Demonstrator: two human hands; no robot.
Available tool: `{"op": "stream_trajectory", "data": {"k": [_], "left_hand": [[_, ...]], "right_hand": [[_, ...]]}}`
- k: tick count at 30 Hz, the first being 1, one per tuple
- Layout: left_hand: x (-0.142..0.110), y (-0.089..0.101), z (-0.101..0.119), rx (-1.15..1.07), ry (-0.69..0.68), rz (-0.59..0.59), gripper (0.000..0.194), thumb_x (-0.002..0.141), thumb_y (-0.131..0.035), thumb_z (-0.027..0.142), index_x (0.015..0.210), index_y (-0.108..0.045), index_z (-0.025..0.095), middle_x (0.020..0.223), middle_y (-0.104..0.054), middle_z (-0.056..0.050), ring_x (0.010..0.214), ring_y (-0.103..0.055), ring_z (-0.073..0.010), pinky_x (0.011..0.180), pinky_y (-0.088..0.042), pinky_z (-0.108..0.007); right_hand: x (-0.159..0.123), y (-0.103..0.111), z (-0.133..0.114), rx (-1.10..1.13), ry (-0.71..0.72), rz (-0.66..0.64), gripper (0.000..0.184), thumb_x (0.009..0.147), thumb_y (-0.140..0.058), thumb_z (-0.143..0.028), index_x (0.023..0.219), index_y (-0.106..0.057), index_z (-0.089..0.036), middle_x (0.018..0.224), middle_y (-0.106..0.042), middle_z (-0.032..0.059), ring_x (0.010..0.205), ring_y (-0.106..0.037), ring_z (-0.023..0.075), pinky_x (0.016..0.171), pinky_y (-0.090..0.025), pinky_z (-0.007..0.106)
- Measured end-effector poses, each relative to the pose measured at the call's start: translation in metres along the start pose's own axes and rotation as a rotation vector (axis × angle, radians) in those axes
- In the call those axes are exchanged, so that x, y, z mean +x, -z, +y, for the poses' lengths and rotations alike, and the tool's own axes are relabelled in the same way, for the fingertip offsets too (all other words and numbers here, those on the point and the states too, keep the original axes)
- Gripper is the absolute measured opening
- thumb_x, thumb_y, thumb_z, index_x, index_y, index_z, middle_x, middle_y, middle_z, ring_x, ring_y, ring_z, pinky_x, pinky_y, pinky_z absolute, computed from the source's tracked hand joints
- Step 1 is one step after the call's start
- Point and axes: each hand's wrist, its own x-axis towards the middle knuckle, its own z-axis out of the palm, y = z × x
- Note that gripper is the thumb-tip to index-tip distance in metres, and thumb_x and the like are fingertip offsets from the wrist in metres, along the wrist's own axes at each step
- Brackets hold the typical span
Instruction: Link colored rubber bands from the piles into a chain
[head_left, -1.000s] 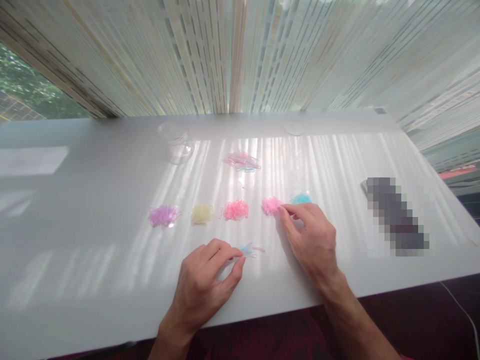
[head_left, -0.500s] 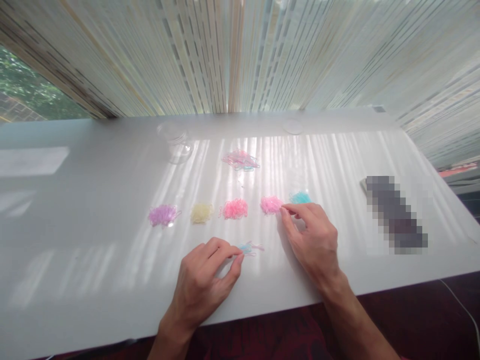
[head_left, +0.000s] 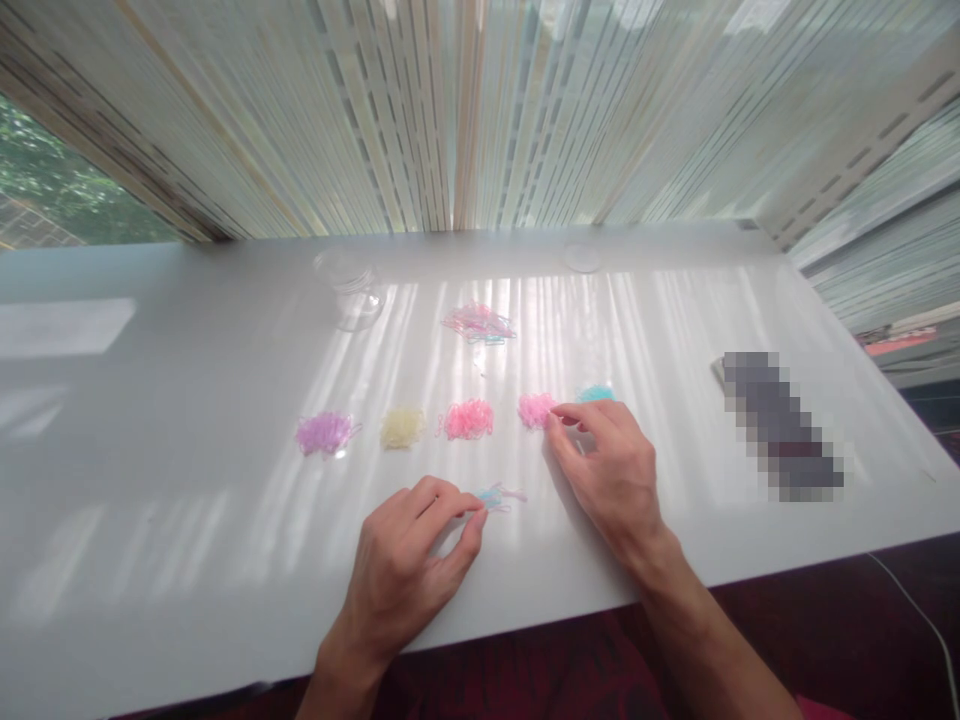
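Note:
Small heaps of tiny elastic bands lie in a row on the white table (head_left: 150,480): purple (head_left: 325,432), yellow (head_left: 402,427), coral pink (head_left: 469,419), light pink (head_left: 534,409) and turquoise (head_left: 596,393). My right hand (head_left: 611,470) rests beside the light pink heap, thumb and forefinger pinched at its edge. My left hand (head_left: 409,575) lies nearer the front edge, fingertips pinched on a few loose blue and pink bands (head_left: 499,496). A mixed heap of bands (head_left: 478,322) sits farther back.
A clear glass jar (head_left: 351,290) lies at the back left and its round clear lid (head_left: 583,257) at the back right. A blurred dark oblong object (head_left: 780,425) lies at the right. Striped curtains hang behind the table.
My right hand has shifted a little left, its fingertips now at the light pink heap. My left hand has stayed put on the loose bands.

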Motion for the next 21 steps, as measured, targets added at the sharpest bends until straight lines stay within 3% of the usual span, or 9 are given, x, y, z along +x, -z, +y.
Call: {"op": "stream_trajectory", "data": {"k": [9, 21], "left_hand": [[-0.002, -0.001, -0.001, 0.004, -0.009, 0.005, 0.009, 0.097, -0.063, 0.014, 0.094, -0.067, 0.021, 0.081, -0.068, 0.000, 0.069, -0.063, -0.0146, 0.065, -0.049, -0.028], [-0.002, -0.003, -0.001, -0.008, 0.024, 0.051, 0.009, 0.097, -0.063, 0.014, 0.100, -0.069, 0.021, 0.082, -0.068, 0.000, 0.071, -0.065, -0.0131, 0.066, -0.052, -0.025]], "right_hand": [[0.003, 0.007, -0.006, 0.040, 0.042, 0.083, 0.013, 0.094, -0.065, -0.012, 0.089, -0.072, -0.022, 0.078, -0.069, 0.0025, 0.075, -0.065, 0.0185, 0.068, -0.056, 0.033], [0.003, 0.012, -0.020, 0.230, 0.115, -0.063, 0.013, 0.095, -0.065, -0.013, 0.095, -0.075, -0.022, 0.080, -0.068, 0.0031, 0.075, -0.066, 0.0171, 0.068, -0.059, 0.032]]}}
